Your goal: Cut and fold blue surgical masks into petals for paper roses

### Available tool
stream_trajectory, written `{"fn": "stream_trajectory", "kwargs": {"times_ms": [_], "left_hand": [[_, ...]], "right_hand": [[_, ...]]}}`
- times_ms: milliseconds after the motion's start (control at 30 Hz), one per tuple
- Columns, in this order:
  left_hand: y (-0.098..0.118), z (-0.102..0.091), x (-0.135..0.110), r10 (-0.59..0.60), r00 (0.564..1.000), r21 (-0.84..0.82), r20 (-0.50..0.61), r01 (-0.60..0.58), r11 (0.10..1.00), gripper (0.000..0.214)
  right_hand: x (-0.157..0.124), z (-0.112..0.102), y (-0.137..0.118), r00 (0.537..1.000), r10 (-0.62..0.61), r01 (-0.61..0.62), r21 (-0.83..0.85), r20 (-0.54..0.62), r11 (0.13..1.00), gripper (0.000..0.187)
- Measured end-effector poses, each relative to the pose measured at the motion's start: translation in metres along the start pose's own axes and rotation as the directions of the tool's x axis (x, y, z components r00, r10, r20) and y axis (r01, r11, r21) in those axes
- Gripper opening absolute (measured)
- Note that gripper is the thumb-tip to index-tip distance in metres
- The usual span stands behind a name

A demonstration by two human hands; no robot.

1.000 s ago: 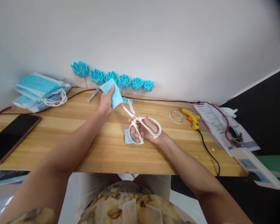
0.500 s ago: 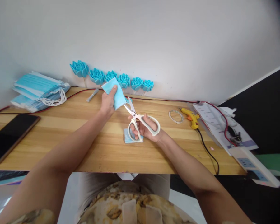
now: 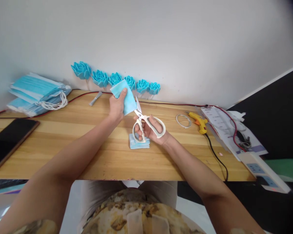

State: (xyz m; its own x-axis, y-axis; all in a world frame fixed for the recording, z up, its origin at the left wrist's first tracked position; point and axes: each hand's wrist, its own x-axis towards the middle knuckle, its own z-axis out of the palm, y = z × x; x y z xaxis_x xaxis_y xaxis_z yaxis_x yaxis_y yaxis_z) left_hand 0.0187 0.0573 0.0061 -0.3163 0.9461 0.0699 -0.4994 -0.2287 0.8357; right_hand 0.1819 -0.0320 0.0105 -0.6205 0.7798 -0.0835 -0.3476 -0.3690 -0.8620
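Note:
My left hand (image 3: 117,107) pinches a light blue piece of mask fabric (image 3: 126,97) and holds it up over the wooden table (image 3: 63,143). My right hand (image 3: 150,130) grips white-handled scissors (image 3: 146,125), its fingers through the loops. The blades point up and left and meet the right edge of the fabric. Under my right hand a small stack of cut blue pieces (image 3: 138,143) lies on the table.
Several blue fabric roses (image 3: 114,78) line the wall. A pile of blue face masks (image 3: 37,94) sits far left, a dark phone (image 3: 8,141) near left. A wire coil (image 3: 183,121), yellow glue gun (image 3: 197,122), papers and a power strip (image 3: 261,169) lie right.
My left hand moved the fabric right toward the scissors. The scissor blades, spread apart earlier, have closed together at the fabric's edge.

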Motion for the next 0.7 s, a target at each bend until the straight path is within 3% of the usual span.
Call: {"fn": "stream_trajectory", "kwargs": {"times_ms": [400,700], "left_hand": [[0.000,0.003,0.002,-0.016,1.000,-0.001,0.013,0.016,1.000,0.047],[0.001,0.005,0.000,-0.016,1.000,-0.005,-0.005,0.016,1.000,0.046]], "right_hand": [[0.006,-0.001,-0.004,0.999,0.025,-0.021,0.081,-0.046,0.996,0.056],[0.003,0.009,0.001,0.994,-0.033,0.041,0.075,-0.109,0.996,0.056]]}}
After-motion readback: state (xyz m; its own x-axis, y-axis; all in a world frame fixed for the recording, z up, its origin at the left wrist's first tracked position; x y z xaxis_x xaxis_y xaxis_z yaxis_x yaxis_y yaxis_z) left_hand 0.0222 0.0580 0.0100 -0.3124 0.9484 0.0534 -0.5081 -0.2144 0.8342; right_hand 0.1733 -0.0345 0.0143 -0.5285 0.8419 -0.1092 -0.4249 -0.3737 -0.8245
